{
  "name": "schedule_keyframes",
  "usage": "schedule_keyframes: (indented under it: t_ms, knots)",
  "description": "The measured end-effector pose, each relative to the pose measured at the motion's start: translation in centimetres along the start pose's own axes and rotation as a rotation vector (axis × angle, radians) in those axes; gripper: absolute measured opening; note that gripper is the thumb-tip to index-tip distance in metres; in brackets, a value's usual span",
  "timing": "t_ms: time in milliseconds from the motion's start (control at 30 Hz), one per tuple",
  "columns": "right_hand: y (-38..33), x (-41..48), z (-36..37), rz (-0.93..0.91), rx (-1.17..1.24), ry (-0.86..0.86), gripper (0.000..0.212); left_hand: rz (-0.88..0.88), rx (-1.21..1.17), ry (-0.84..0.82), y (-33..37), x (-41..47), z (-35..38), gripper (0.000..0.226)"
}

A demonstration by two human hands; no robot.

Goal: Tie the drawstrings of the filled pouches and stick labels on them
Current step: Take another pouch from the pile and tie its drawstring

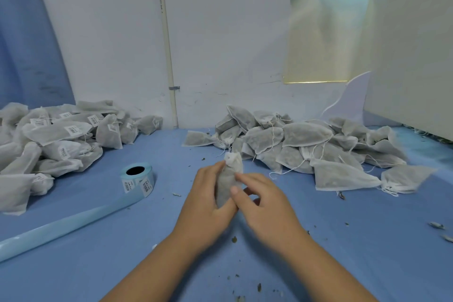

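Gripping the filled pouch [227, 176] upright in the left hand [206, 201], fingers curled round its body, over the tabletop [147, 252], gathered neck up. Touching its side with fingertips of the right hand [267, 206]; pinching or merely pressing, cannot tell. Judging it light, soft, squashy, thin fabric likely snagging; favouring a hold just below the cinched neck

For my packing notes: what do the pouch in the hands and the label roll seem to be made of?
The pouch looks like thin, matte white non-woven fabric, perhaps fine mesh: dark filling shows through it. The label roll seems white paper labels on glossy light-blue backing: barcodes are printed on them, and the loose strip shines.
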State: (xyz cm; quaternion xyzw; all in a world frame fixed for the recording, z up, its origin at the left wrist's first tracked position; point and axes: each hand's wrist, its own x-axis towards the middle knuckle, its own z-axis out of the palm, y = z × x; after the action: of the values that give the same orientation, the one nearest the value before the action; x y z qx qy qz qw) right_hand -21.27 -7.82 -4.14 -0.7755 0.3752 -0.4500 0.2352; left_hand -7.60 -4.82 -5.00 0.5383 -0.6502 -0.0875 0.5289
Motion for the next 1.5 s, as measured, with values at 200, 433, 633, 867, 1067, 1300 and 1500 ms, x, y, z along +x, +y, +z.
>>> schedule_keyframes:
  t_ms: [200,433,633,867,1067,1300,1500]
  knots:
    - [-1.2,-0.6,-0.3,0.117,0.380,-0.136,0.013,-0.268,-0.111,0.033,0.2,0.4,-1.4,0.040]
    - [-0.4,-0.3,-1.2,0.145,0.343,-0.034,0.029,-0.390,-0.255,-0.051,0.9,-0.6,-3.2,0.023]
    - [0.0,-0.9,-0.7,-0.137,0.153,-0.299,0.043,-0.357,-0.216,-0.291,2.0,-1.7,-3.1,0.033]
    - [0.6,-0.6,-0.5,-0.162,-0.028,-0.147,0.025,0.039,0.308,-0.131,0.0,-2.8,-2.2,0.029]
    - [0.5,-0.6,-0.2,-0.092,-0.027,-0.047,0.013,0.284,0.469,-0.091,0.3,-3.0,-2.7,0.033]
    - [0.8,-0.8,0.0,-0.067,0.036,-0.207,0.032,0.279,0.476,-0.138,-0.2,-3.1,-2.5,0.026]
    - [1.0,-0.6,-0.1,0.090,0.262,-0.232,0.015,0.188,0.348,0.036,-0.3,-3.2,-2.4,0.012]
